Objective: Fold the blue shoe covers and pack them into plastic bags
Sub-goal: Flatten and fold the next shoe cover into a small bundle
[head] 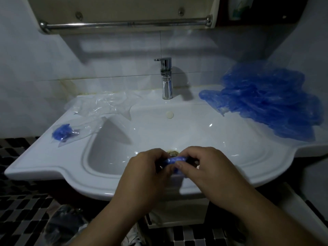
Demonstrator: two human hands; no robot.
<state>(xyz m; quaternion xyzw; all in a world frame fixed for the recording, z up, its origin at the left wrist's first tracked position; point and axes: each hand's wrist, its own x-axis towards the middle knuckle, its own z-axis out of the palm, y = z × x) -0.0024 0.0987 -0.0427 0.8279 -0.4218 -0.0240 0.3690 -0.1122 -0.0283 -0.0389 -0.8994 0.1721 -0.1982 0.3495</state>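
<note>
White sink, blue shoe cover scrunched small btwn hands

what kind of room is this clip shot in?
Most likely a home bathroom: a white ceramic washbasin with a chrome tap, a tiled wall behind it, and a towel rail above.

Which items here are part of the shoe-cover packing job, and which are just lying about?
Job:
- folded shoe cover, gripped by left hand and right hand
- shoe cover pile
- empty clear bags
- packed bag

Lying about:
- faucet
- towel rail
- sink
- drain
</note>
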